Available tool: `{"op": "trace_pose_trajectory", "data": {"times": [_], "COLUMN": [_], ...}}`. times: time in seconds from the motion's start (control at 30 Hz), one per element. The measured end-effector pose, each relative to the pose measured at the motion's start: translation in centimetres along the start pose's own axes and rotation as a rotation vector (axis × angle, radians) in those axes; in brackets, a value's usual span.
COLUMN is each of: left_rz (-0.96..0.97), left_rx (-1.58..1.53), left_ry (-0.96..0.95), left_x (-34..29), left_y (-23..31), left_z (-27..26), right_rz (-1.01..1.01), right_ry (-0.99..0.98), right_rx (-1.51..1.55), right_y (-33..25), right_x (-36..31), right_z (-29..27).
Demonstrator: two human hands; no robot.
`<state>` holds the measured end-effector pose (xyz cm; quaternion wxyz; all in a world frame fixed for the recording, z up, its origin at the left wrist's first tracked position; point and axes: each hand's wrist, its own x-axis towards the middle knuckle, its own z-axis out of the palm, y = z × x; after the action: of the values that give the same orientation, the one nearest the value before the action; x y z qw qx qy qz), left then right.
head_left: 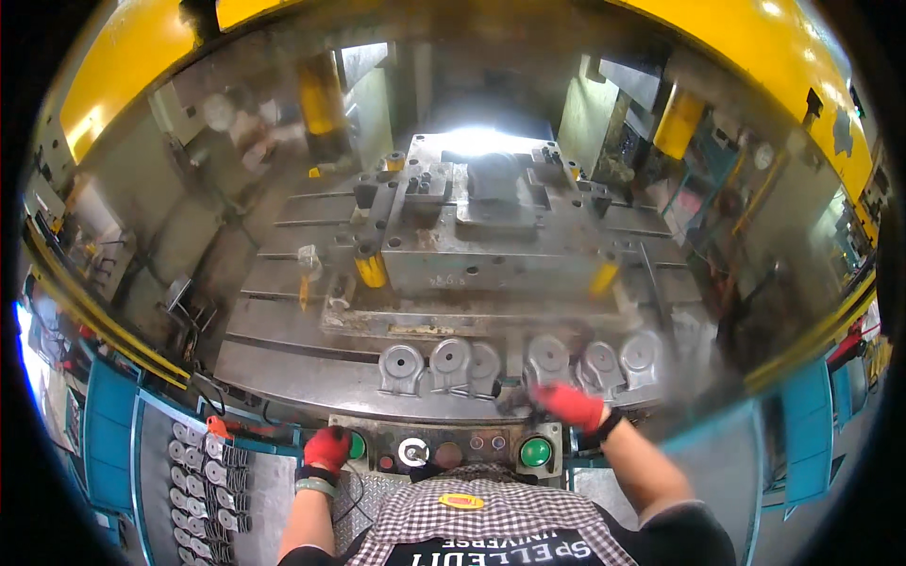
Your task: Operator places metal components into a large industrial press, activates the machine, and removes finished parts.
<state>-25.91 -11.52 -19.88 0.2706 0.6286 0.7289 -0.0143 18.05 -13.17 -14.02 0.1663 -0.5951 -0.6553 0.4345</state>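
Observation:
My left hand (327, 448), in a red glove, rests at the left end of a control panel (491, 440), against a green push button (357, 445). Its fingers are bunched and too small to read. My right hand (569, 406), also red-gloved, reaches over the front edge of the press bed with its fingers drawn together. At the fingertips is a dark, blurred thing (514, 402) I cannot make out. Just beyond them stands a round grey metal part (547, 358). Similar parts (402, 364) line the bed's front edge to either side.
A die block (472, 269) with a grey formed piece (495, 179) sits on the slotted bed. Yellow posts (370, 266) rise at its front corners. On the lower left, a tray holds several rows of metal parts (193, 486). A second green button (535, 452) is on the panel.

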Motion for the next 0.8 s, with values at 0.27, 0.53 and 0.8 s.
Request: {"op": "trace_pose_trajectory", "data": {"times": [0.27,0.53,0.8], "left_rz": [-0.021,-0.013,-0.030], "left_rx": [0.256,0.264,0.278], "left_ry": [-0.094,-0.069,-0.102], "left_x": [-0.4,-0.7,-0.8], "left_y": [-3.3,-3.8,-3.0], "left_z": [8.1,8.9,8.1], "right_rz": [-0.163,-0.101,-0.086], "right_ry": [-0.034,-0.106,-0.076], "right_rx": [-0.563,-0.617,-0.598], "right_y": [12.3,12.7,13.3], "right_x": [-7.8,-7.5,-7.3], "right_z": [12.8,13.2,13.7]}}
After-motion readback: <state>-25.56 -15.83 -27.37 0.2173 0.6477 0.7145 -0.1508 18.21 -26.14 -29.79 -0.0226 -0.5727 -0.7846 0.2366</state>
